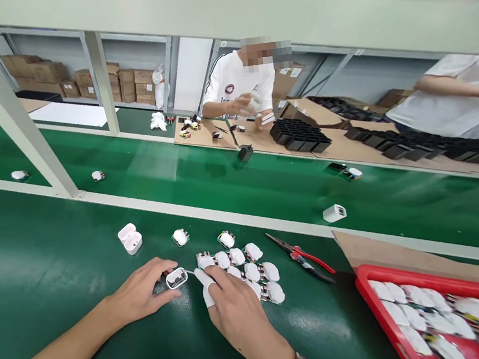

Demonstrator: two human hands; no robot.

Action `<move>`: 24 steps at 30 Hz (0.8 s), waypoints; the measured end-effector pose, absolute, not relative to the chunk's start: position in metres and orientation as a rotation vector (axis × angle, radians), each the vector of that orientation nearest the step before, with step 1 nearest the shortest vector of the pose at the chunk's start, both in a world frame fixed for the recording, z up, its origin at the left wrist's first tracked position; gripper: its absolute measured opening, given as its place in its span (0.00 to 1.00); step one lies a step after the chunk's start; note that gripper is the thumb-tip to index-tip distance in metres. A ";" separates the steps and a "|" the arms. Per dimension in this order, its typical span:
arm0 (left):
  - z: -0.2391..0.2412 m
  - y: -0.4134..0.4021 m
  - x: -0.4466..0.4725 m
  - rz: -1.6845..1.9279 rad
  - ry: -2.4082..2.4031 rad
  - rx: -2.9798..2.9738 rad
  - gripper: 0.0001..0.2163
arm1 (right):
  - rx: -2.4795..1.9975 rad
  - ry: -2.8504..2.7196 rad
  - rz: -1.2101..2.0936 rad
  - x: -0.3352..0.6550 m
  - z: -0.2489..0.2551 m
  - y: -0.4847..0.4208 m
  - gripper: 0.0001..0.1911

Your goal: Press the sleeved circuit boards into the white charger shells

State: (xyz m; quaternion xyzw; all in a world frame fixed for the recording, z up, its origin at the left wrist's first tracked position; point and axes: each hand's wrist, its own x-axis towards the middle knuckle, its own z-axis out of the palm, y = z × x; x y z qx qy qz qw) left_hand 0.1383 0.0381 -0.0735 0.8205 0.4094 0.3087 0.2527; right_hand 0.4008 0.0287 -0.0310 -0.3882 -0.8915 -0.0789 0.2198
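My left hand (146,290) grips a small white oval plastic housing (177,278) between thumb and fingers, with dark parts visible inside its open end. My right hand (232,302) wears white finger cots and is closed on a thin light tool (191,271). Its tip reaches the housing's right rim; the rest is hidden by the fingers, so its kind is unclear. Right beside and partly behind my right hand sit several small circuit boards (251,271) topped with white paste-like lumps. Further off lie a single board (181,237) and an open white case (130,239).
Red-handled pliers (304,259) lie to the right. A red tray (370,297) of white-topped boards fills the lower right beside cardboard (410,257). Across the green belt (204,178), two people work near rows of black housings (299,134). A metal post (16,108) rises at left.
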 end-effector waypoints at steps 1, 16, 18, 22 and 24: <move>-0.074 0.038 0.138 0.845 1.113 2.231 0.22 | -1.060 -2.473 -0.205 0.401 -0.030 0.030 0.16; -0.062 0.039 0.146 0.886 0.993 2.609 0.15 | -1.057 -2.474 -0.141 0.433 -0.008 0.033 0.16; -0.061 0.039 0.148 0.887 0.998 2.620 0.13 | -1.069 -2.463 -0.122 0.436 -0.011 0.030 0.17; -0.063 0.038 0.148 0.861 1.073 2.488 0.13 | -1.017 -2.463 -0.049 0.425 -0.016 0.025 0.18; -0.063 0.037 0.146 0.864 1.121 2.398 0.16 | -0.977 -2.473 -0.054 0.415 -0.016 0.024 0.16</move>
